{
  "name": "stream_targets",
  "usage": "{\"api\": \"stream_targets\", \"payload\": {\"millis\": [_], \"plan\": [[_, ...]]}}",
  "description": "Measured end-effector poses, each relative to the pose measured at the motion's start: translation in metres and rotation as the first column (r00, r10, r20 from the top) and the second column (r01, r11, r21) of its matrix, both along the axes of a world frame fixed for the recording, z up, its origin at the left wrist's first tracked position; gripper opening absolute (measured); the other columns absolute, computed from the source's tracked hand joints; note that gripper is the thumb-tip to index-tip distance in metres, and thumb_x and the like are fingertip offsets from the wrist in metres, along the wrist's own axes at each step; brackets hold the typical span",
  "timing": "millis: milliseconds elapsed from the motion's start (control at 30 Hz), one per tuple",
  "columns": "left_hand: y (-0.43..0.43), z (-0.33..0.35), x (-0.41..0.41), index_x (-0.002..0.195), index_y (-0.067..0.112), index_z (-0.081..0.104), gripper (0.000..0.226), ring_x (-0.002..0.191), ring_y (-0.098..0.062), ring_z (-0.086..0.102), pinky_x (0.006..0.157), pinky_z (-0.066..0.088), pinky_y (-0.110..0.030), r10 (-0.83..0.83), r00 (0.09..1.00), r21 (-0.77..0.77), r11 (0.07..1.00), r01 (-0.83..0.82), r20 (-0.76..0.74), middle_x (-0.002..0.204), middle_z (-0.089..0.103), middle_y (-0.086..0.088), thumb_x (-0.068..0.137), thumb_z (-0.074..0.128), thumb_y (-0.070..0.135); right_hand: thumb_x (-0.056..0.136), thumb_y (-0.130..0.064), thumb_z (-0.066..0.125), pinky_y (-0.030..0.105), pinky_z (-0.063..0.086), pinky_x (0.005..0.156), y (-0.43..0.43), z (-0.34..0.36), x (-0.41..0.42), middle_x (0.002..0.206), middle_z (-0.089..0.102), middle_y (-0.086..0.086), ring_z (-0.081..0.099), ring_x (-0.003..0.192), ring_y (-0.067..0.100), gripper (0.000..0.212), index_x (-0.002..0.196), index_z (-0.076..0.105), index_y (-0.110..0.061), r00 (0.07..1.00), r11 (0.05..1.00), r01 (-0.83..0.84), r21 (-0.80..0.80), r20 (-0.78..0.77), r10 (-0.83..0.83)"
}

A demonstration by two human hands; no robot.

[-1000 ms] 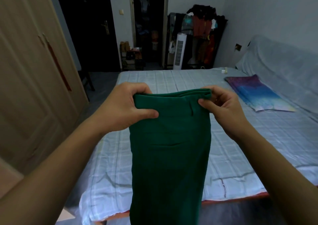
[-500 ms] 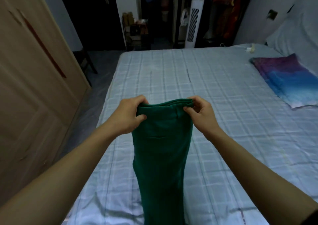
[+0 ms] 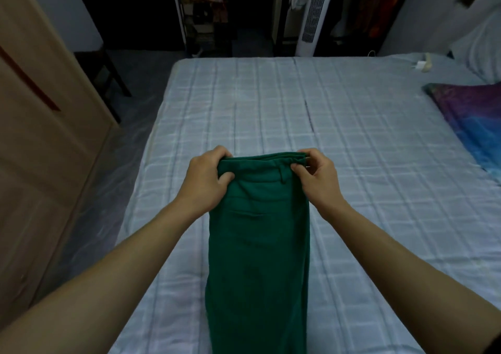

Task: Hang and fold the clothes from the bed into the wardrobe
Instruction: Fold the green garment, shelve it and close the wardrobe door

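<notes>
Trousers (image 3: pixel 259 234), green, doubled leg on leg, stretched lengthwise over the bed (image 3: pixel 352 142) from its near edge; left hand (image 3: pixel 206 180) and right hand (image 3: pixel 315 180) each pinch a waistband corner, likely to lay them flat for folding.

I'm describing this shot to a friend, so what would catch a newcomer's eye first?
The dark green fabric trousers fill the centre, gripped at the waistband by the left hand and right hand over the pale checked bed sheet. Next, the purple-and-blue cloth at the bed's right edge.

Green trousers (image 3: pixel 257 245), pale blue checked bed sheet (image 3: pixel 271 109), purple-and-blue cloth (image 3: pixel 477 120).
</notes>
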State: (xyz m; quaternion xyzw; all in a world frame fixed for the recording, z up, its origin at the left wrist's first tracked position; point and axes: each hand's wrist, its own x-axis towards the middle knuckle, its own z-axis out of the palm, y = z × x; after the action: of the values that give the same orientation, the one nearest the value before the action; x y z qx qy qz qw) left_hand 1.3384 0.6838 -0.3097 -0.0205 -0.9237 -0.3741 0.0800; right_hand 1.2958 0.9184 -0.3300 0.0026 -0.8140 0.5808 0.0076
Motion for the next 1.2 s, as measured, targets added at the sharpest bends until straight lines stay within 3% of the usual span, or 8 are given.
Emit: {"api": "stream_targets", "payload": {"millis": [67,167,233,300,433,567,700,1200], "plan": [[-0.011,-0.023,-0.052,0.093,0.02,0.057,0.018,0.079,-0.008,0.057,0.064,0.037,-0.006,0.016,1.0,0.005,1.0,-0.016,0.004,0.087,0.06,0.008,0.085,0.069,0.008,0.092,-0.01,0.063,0.032,0.057,0.072,-0.014,-0.026,-0.05,0.088,0.069,0.001,0.067,0.082,0.023,0.01,0.096,0.064,-0.019,0.999,0.999,0.043,0.022,-0.003,-0.043],[-0.017,-0.085,-0.126,0.111,0.016,0.055,0.027,0.097,-0.02,0.056,0.075,0.041,-0.021,0.078,0.996,-0.037,0.996,-0.077,0.047,0.106,0.061,-0.003,0.088,0.067,0.009,0.095,-0.011,0.06,0.012,0.051,0.066,-0.033,-0.088,-0.121,0.099,0.068,0.001,0.066,0.09,0.019,0.018,0.112,0.06,-0.017,0.995,0.988,0.087,0.129,0.042,-0.093],[-0.012,-0.14,-0.155,0.135,0.012,0.046,0.047,0.115,-0.027,0.048,0.093,0.041,-0.034,0.146,0.983,-0.169,0.977,-0.127,0.107,0.129,0.052,-0.012,0.091,0.064,0.012,0.096,-0.015,0.059,0.026,0.05,0.091,-0.043,-0.14,-0.147,0.125,0.06,0.012,0.059,0.111,0.026,0.041,0.135,0.049,-0.012,0.986,0.947,0.076,0.312,0.115,-0.118],[-0.003,-0.199,-0.163,0.145,0.011,0.038,0.059,0.13,-0.031,0.038,0.107,0.035,-0.041,0.147,0.979,-0.286,0.953,-0.102,0.142,0.145,0.043,-0.013,0.093,0.063,0.022,0.095,-0.022,0.06,0.039,0.033,0.111,-0.054,-0.195,-0.153,0.14,0.048,0.02,0.044,0.13,0.034,0.056,0.145,0.039,-0.006,0.995,0.875,-0.026,0.484,0.096,-0.024],[0.013,-0.303,-0.167,0.156,0.016,0.021,0.066,0.152,-0.025,0.012,0.123,0.015,-0.041,0.036,0.955,-0.464,0.879,0.109,0.293,0.165,0.015,-0.008,0.101,0.041,0.046,0.099,-0.046,0.047,0.039,0.015,0.121,-0.07,-0.289,-0.142,0.162,0.017,0.015,0.016,0.148,0.031,0.066,0.155,0.025,-0.018,0.967,0.7,-0.251,0.668,0.148,0.205],[-0.006,-0.378,-0.187,0.159,0.022,-0.005,0.072,0.152,-0.018,-0.015,0.124,-0.003,-0.047,0.023,0.925,-0.566,0.797,0.212,0.379,0.167,-0.012,-0.001,0.101,0.013,0.061,0.099,-0.062,0.02,0.044,-0.004,0.123,-0.065,-0.359,-0.157,0.163,-0.019,0.004,-0.017,0.15,0.023,0.07,0.156,-0.005,-0.031,0.912,0.445,-0.38,0.811,0.248,0.327],[-0.015,-0.427,-0.197,0.159,0.02,0.009,0.078,0.154,-0.02,0.003,0.122,0.005,-0.054,-0.031,0.979,-0.57,0.809,0.143,0.202,0.168,0.005,0.0,0.096,0.024,0.064,0.098,-0.063,0.022,0.049,0.006,0.121,-0.061,-0.405,-0.163,0.166,-0.002,0.007,-0.005,0.152,0.026,0.072,0.158,0.006,-0.026,0.942,0.462,-0.235,0.855,0.083,0.326],[-0.012,-0.427,-0.188,0.159,0.02,0.014,0.078,0.153,-0.022,0.008,0.122,0.005,-0.056,-0.029,0.991,-0.607,0.788,0.103,0.13,0.166,0.013,-0.003,0.095,0.023,0.063,0.097,-0.062,0.02,0.05,0.01,0.122,-0.057,-0.408,-0.153,0.165,0.004,0.009,0.002,0.152,0.028,0.072,0.157,0.01,-0.025,0.944,0.447,-0.175,0.877,0.02,0.33]]}}
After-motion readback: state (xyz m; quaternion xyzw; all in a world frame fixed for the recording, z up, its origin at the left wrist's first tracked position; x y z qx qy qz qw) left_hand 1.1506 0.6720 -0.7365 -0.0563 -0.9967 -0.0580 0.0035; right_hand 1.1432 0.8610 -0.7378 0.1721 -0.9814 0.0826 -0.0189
